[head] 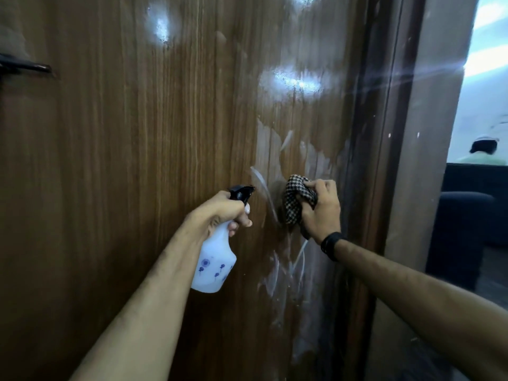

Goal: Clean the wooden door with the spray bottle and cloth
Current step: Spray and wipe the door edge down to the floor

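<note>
The brown wooden door (137, 160) fills most of the view, with wet streaks and smears down its right side. My left hand (220, 213) grips a white spray bottle (213, 259) with a black nozzle and blue flower prints, its nozzle pointing at the door. To its right, my right hand (321, 210) presses a bunched black-and-white checked cloth (295, 199) against the wet part of the door. A black band is on my right wrist.
A dark door handle (24, 67) sticks out at the far left. The dark door frame (384, 160) runs down the right side. Beyond it is a room with dark blue seating (461, 229) and a person (481, 155) sitting at the back.
</note>
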Tool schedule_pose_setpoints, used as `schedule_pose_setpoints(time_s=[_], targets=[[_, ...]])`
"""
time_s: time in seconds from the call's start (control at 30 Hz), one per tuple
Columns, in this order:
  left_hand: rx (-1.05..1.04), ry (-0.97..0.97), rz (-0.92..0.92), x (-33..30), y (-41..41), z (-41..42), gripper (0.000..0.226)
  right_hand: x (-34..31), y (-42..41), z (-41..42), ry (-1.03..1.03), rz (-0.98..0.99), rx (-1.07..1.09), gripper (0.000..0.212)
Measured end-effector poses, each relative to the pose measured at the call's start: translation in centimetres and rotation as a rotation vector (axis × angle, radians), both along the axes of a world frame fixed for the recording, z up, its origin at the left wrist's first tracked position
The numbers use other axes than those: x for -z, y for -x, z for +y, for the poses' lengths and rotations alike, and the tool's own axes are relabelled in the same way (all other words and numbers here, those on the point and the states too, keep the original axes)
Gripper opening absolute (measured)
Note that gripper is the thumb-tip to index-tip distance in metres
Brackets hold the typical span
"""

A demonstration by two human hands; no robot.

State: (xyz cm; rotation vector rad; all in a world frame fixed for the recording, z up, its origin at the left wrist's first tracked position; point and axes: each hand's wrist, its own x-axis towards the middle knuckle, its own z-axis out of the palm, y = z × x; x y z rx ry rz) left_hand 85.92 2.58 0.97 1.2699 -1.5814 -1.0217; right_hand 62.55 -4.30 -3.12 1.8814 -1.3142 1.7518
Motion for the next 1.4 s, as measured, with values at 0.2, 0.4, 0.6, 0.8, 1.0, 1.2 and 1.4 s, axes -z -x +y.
schedule_pose_setpoints(time_s=[0.2, 0.4, 0.6, 0.8, 1.0, 1.2, 1.4], targets=[[-0.040, 0.010, 0.011, -0.4, 1.0, -0.9, 0.024, -1.9, -0.7, -0.3, 0.052, 0.059, -0.052, 0.029], [-0.048, 0.037, 0.063, -1.1, 1.1, -1.1, 0.025, -4.1, -2.2, -1.1, 0.121, 0.106, -0.090, 0.030], [-0.071, 0.087, 0.121, -2.0, 1.1, -1.2, 0.026, -11.6, -5.0, -3.2, 0.230, 0.018, -0.090, 0.027], [-0.059, 0.098, 0.157, -2.4, 0.6, -1.5, 0.027, -6.2, -5.3, -3.9, 0.299, 0.119, -0.166, 0.019], [-0.066, 0.082, 0.153, -2.0, 0.7, -1.1, 0.027, -0.5, -3.1, -3.6, 0.158, 0.242, -0.162, 0.029], [-0.064, 0.088, 0.148, -2.1, 0.5, -1.0, 0.027, -8.8, -3.8, -4.1, 0.204, 0.038, -0.121, 0.027], [-0.072, 0.079, 0.186, -1.9, -0.2, -1.8, 0.026, -9.2, -6.6, -3.2, 0.276, 0.175, -0.215, 0.025]])
